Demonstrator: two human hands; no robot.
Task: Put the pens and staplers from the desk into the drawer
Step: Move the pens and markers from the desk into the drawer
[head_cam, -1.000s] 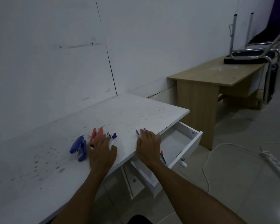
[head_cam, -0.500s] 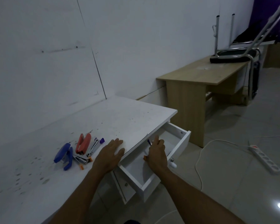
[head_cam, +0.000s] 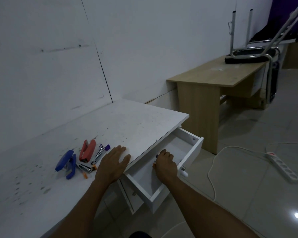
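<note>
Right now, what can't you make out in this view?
- What the right hand holds inside the drawer: the hand itself covers it.
- The small items beside the red stapler: too small and dim.
- The lower drawer under the desk: hidden by the arms.

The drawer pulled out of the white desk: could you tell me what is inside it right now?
The right hand is down inside the drawer, closed over pens; only small purple and orange tips show at its fingers. The hand covers the rest. The drawer floor elsewhere looks bare.
</note>
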